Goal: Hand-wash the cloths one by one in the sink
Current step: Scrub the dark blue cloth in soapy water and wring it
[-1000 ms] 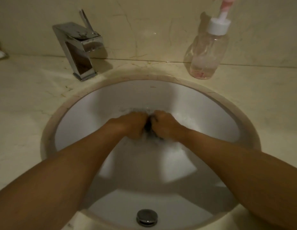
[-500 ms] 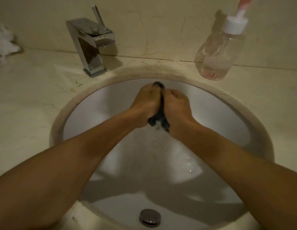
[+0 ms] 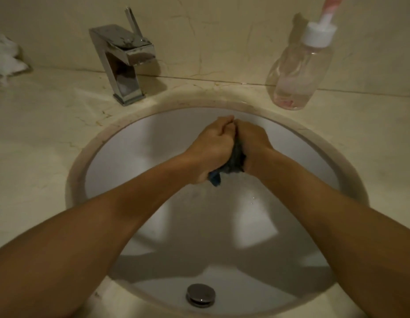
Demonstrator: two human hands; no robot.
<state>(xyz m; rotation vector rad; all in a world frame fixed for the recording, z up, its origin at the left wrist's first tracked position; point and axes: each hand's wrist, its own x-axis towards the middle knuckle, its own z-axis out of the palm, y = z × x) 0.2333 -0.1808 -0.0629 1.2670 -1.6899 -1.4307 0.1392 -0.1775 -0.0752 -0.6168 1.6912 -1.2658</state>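
A small dark grey-blue cloth point(image 3: 235, 162) is bunched between my two fists above the white round sink point(image 3: 135, 143). My left hand point(image 3: 214, 145) grips its left side, fingers curled tight. My right hand point(image 3: 253, 143) grips the right side, knuckles pressed against the left hand's. A blue corner of the cloth hangs below my left palm. Water droplets fall under the cloth toward the basin. Most of the cloth is hidden inside the fists.
A chrome faucet point(image 3: 124, 63) stands at the back left of the beige marble counter point(image 3: 38, 138). A clear pump bottle point(image 3: 300, 72) with pink liquid stands at the back right. White crumpled cloth point(image 3: 5, 58) lies far left. The drain stopper point(image 3: 200, 294) sits near me.
Both hands lifted the cloth out of the soapy water to above the basin and squeezed it together. Now the fists sit slightly lower, with more of the cloth bulging out between the palms.
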